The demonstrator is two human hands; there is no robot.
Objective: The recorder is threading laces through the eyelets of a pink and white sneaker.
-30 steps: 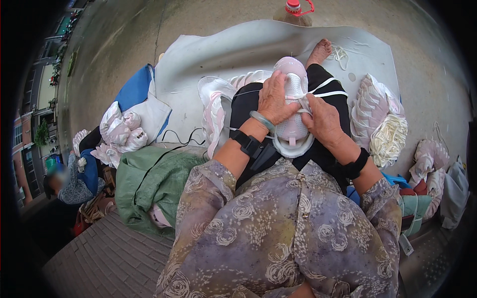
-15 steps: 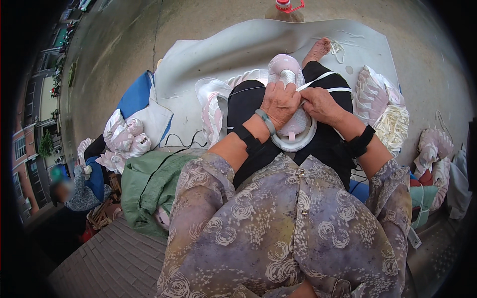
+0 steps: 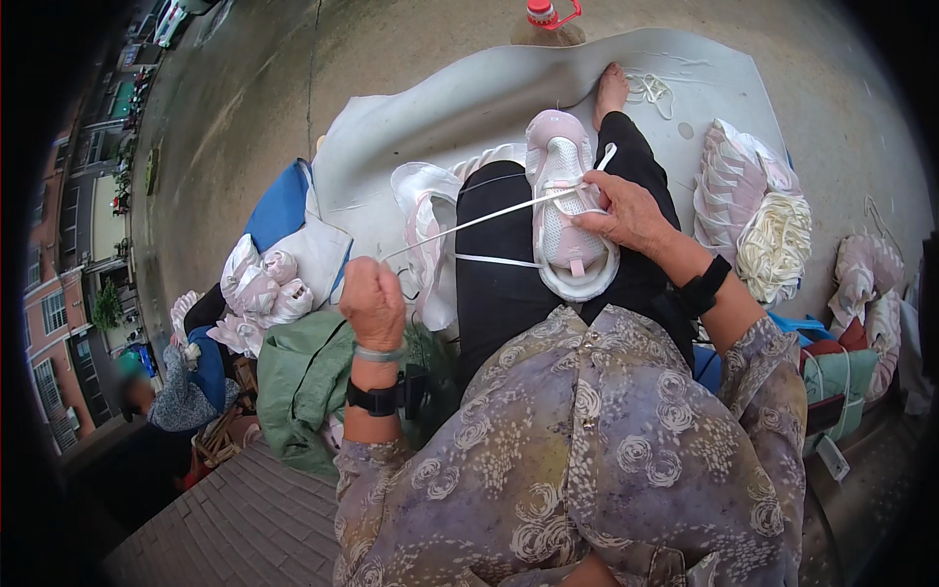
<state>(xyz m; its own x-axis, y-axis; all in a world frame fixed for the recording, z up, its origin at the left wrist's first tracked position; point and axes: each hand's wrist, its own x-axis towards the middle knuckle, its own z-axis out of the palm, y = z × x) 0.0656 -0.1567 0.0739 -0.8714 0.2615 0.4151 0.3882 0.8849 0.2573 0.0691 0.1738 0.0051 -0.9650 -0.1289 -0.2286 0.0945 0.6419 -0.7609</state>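
Observation:
A pink and white sneaker (image 3: 558, 233) lies across my thighs, its toe pointing away from me and its heel collar near my body. My left hand (image 3: 374, 301) is closed in a fist off to the left, holding one end of a white shoelace (image 3: 489, 216). The lace runs taut from that fist to the front of the sneaker. My right hand (image 3: 634, 213) grips the sneaker's right side by the lacing, thumb and forefinger apart on it. A short lace end sticks up beyond the forefinger. Another lace strand hangs leftward over my black trousers.
White-and-pink shoe uppers (image 3: 262, 284) lie in a heap at left, by a green sack (image 3: 303, 391). More stacked uppers (image 3: 729, 186) and a bundle of cream laces (image 3: 773, 249) sit at right. A pale sheet (image 3: 430, 122) covers the ground; a red-capped jug (image 3: 548, 29) stands beyond. Someone sits far left.
My left hand has moved from the sneaker down and left, drawing the lace out straight. My right hand has stayed at the sneaker's right side. The bare foot has shifted outward.

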